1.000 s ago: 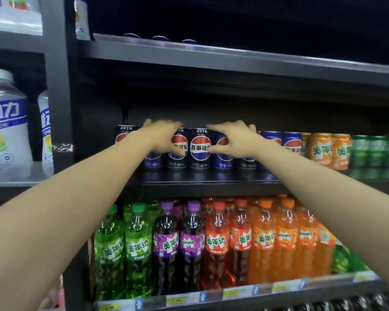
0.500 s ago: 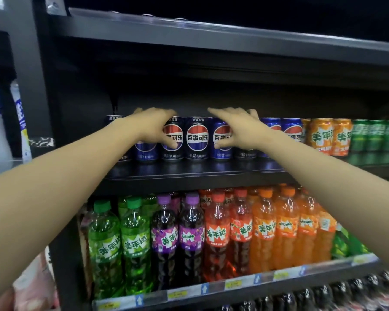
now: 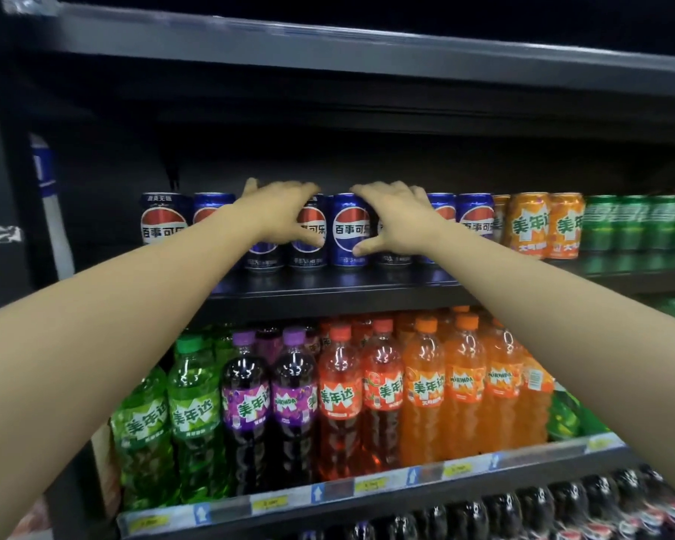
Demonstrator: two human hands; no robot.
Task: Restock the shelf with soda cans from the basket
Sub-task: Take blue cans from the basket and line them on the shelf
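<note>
Head view looks straight at a dark shelf (image 3: pixel 328 294) where a row of blue cola cans (image 3: pixel 350 229) stands upright, side by side, near the front edge. The left hand (image 3: pixel 279 216) reaches over the row, fingers draped across the can tops and thumb curled down the front of one can, so it grips that can. The right hand (image 3: pixel 396 220) sits just right of the middle can, fingers arched over the tops and thumb pressed on the side of the neighbouring can, gripping it likewise. One blue can shows bare between the two hands. To the right of the blue row stand orange cans (image 3: pixel 527 226), then green cans (image 3: pixel 640 224). On the shelf below, soda bottles (image 3: pixel 340 399) in green, purple, red and orange fill the space. I cannot see a basket.
</note>
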